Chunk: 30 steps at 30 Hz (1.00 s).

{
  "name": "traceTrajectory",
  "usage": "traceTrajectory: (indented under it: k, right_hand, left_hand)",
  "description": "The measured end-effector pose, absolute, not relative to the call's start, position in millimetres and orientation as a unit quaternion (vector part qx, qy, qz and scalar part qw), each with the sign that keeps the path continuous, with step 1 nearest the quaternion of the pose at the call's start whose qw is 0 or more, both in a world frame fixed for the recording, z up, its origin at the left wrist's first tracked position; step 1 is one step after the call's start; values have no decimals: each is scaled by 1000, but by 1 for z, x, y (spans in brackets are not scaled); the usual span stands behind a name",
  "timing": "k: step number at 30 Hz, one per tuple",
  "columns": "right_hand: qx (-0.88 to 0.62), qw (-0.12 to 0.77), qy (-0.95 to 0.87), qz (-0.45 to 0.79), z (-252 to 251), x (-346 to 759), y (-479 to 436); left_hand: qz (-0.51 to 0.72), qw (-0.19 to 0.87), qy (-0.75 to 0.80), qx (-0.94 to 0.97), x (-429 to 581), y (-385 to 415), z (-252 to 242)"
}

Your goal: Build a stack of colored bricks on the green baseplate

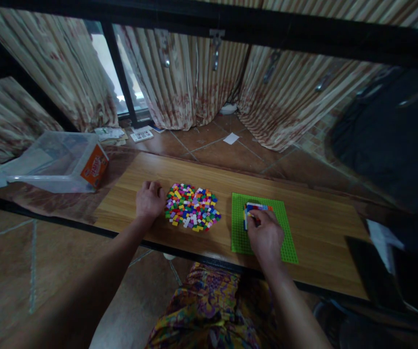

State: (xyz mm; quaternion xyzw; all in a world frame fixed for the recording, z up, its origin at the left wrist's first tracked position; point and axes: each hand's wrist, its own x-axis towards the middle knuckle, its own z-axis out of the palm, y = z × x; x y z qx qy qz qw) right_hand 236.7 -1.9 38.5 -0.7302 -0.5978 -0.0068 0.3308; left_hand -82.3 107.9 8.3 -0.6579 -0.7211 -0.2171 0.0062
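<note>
A loose pile of small multicoloured building bricks (193,207) lies on the wooden table. My left hand (150,199) rests at the pile's left edge with its fingers curled in; whatever they may hold is hidden. To the right of the pile lies a green studded baseplate (240,237). A low structure of bricks (256,207) in blue, white, red and orange stands on it. Over this structure is my right hand (267,235), thumb and fingers pinched together at its left part. The fingertips cover what is between them and much of the structure.
A clear plastic box (61,160) with an orange label stands at the left, beyond the wooden tabletop (321,237). Papers (110,134) and a booklet (141,135) lie behind it. Dark flat objects (374,271) are at the right end. Striped curtains (194,82) hang behind.
</note>
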Motion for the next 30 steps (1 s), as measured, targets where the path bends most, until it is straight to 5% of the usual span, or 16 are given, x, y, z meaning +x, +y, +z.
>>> traceTrajectory:
  k: [30]
  right_hand:
    - [-754,344,-559,15,31,257,8]
  left_hand:
    - [-213,19,-718,-662,-84,109,6]
